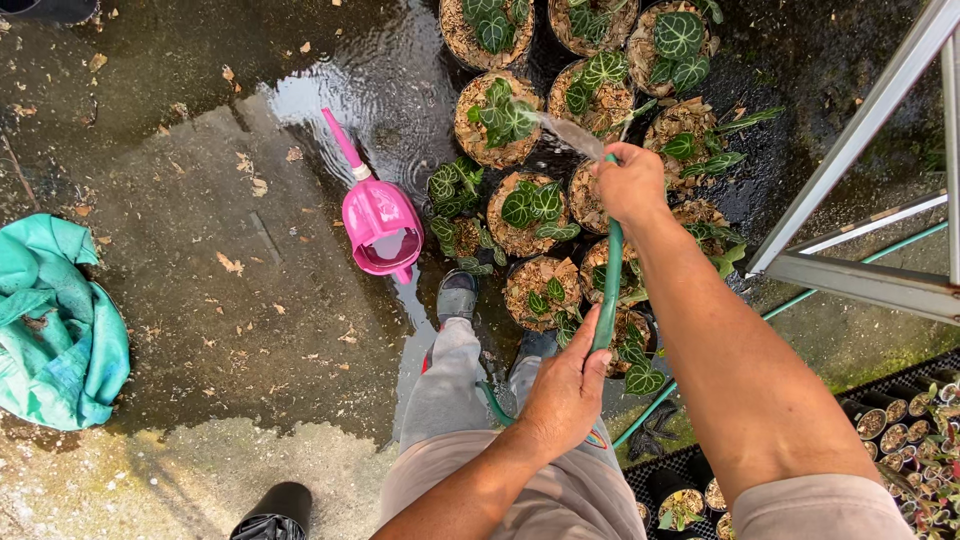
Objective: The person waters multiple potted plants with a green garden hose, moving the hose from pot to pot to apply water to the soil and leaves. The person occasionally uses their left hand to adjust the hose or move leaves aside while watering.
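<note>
From the head camera, looking straight down, the person stands on wet concrete ground (200,230) and holds a green garden hose (607,285) in both hands. The right hand (630,185) is wrapped tight around the hose's outlet end, the fingers pressed together over the tip so that water (570,133) leaves in a flat spray. The left hand (565,385) lies nearer the body, curled loosely around the hose lower down, with the thumb along its side.

Between the two hands the hose runs almost straight, its long axis pointing away from the person toward the far edge of the ground. From the left hand it drops behind the legs and trails off to the right along the ground, under a metal frame (860,260).

The spray goes up and to the left from the right hand and lands on a potted plant (498,115) with dark, white-veined leaves, set in brown bark mulch. That pot stands in a cluster of similar pots (600,90), just beyond and to the left of the right hand, which is the nearer of the two hands to it.

A pink watering can (378,215) stands in a puddle left of the pots. A teal cloth bundle (55,320) lies at the left edge, well apart, and a black pot (272,512) sits at the near edge.
</note>
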